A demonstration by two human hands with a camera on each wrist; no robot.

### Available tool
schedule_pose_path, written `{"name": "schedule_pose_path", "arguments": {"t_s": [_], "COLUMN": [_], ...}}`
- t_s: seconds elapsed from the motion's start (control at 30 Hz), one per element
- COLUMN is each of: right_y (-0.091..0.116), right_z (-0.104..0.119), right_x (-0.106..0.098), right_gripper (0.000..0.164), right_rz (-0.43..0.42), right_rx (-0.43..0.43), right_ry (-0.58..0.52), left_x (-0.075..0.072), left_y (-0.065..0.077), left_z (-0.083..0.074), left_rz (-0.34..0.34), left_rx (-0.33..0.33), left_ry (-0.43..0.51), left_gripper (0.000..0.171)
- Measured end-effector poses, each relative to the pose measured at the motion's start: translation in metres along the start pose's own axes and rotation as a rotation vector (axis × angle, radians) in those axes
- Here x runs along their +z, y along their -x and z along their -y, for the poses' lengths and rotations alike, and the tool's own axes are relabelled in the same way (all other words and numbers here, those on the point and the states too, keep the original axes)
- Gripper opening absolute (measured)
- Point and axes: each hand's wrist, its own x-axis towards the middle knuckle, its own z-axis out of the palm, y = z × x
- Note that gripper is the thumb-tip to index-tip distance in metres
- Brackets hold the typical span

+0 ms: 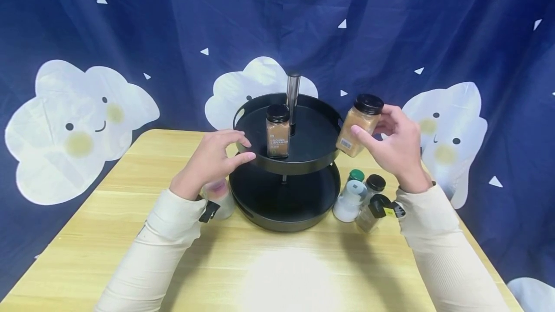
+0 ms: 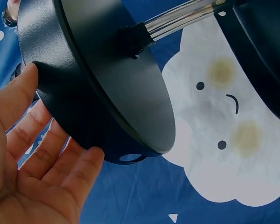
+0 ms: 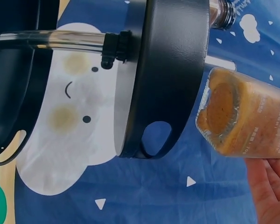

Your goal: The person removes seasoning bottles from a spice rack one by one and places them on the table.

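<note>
A two-tier black rack, with an upper tray (image 1: 312, 153) and a lower tray (image 1: 282, 220), stands on the table. On the upper tray sits a ground cinnamon jar (image 1: 278, 134) with a black lid, upright near the front. My right hand (image 1: 396, 146) grips a square spice jar (image 1: 360, 126) of orange-brown powder, tilted, beside the upper tray's right rim. In the right wrist view the jar's base (image 3: 221, 109) faces the tray. My left hand (image 1: 214, 155) is at the upper tray's left rim, fingers spread; the left wrist view shows fingertips (image 2: 95, 154) at its outer wall.
Right of the rack stand several containers: a white-bodied shaker (image 1: 349, 203), a green-capped one (image 1: 356, 175) and black-lidded jars (image 1: 375, 183). A jar with a pinkish label (image 1: 218, 196) stands left, partly behind my left wrist. A blue cloud-patterned curtain (image 1: 182, 23) hangs behind the wooden table (image 1: 217, 264).
</note>
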Motion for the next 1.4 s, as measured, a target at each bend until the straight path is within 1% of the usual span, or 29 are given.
{"name": "schedule_pose_path", "arguments": {"t_s": [0.3, 0.43, 0.73, 0.9, 1.13, 1.23, 1.4], "right_y": [0.005, 0.009, 0.016, 0.017, 0.020, 0.022, 0.023], "right_z": [-0.004, -0.007, -0.012, -0.010, -0.004, -0.002, 0.000], "right_x": [-0.004, -0.006, -0.011, -0.013, -0.016, -0.018, -0.019], "right_gripper": [0.042, 0.043, 0.041, 0.041, 0.041, 0.043, 0.053], "right_rz": [-0.026, -0.017, 0.003, 0.014, 0.026, 0.032, 0.053], "right_rx": [0.001, 0.006, 0.006, 0.001, 0.029, 0.032, 0.033], "right_ry": [0.000, 0.015, 0.011, 0.037, 0.061, 0.076, 0.080], "left_x": [0.000, 0.000, 0.000, -0.001, 0.000, 0.000, 0.000], "left_y": [0.000, 0.001, 0.002, 0.002, 0.001, 0.001, 0.001], "left_z": [0.000, 0.000, -0.001, -0.001, 0.000, 0.001, 0.000], "left_rz": [0.000, 0.000, 0.003, -0.001, 0.001, -0.002, -0.002], "left_rx": [-0.002, -0.003, -0.006, -0.008, -0.013, -0.009, -0.012], "left_ry": [0.002, 0.006, 0.008, 0.004, 0.003, 0.002, 0.004], "left_gripper": [0.023, 0.023, 0.024, 0.024, 0.024, 0.024, 0.024]}}
